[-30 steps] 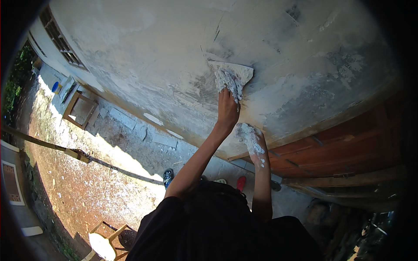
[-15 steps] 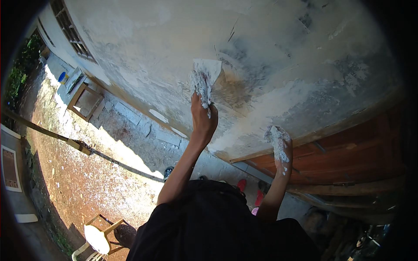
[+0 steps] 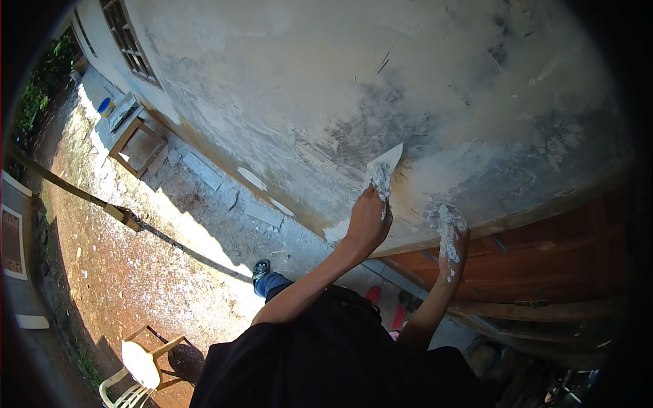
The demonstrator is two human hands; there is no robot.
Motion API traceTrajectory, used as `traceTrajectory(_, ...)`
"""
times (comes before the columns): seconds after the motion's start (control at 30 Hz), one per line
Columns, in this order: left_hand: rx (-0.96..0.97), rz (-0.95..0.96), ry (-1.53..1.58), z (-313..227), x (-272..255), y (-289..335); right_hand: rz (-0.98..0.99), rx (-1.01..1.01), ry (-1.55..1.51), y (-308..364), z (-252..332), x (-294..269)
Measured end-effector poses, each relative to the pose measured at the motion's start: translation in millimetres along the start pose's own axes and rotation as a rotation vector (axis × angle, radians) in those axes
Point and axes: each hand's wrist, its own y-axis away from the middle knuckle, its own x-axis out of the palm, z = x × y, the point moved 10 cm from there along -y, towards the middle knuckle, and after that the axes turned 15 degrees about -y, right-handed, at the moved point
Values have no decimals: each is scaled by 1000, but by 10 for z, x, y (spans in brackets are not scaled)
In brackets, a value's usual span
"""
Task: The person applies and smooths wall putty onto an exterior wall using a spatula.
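Note:
My left hand (image 3: 371,221) is closed round a putty knife (image 3: 390,158), its handle and lower blade caked with white putty. The knife's pale blade is at the wall (image 3: 272,75), which is patchy with grey, dark and whitish smears. Lower and to the right, my right hand (image 3: 460,246) is near the base of the wall. It is streaked with wet white putty (image 3: 445,228). Its fingers are partly hidden, and I cannot make out whether a tool lies under the putty.
A brown wooden door (image 3: 544,265) lies right of my right hand. Red footwear (image 3: 373,294) shows by my body. Leftward are a wooden frame (image 3: 138,147), a blue bucket (image 3: 105,106), a pole (image 3: 75,192) and a chair (image 3: 139,364).
My left hand has swept the putty knife down and to the right along the wall, and its blade now tilts rightward. My right hand has barely shifted. The view has turned slightly.

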Motion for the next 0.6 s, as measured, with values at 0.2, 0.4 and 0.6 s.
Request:
traceTrajectory(0.2, 32, -441, -32, 420, -1115, -832, -3, -7, 66, 47, 62, 11)
traceTrajectory(0.4, 10, -104, -283, -74, -145, -796, -8, 33, -9, 75, -4, 30)
traceTrajectory(0.6, 121, 83, -22, -619, -41, -277, -47, -57, 22, 73, 154, -42)
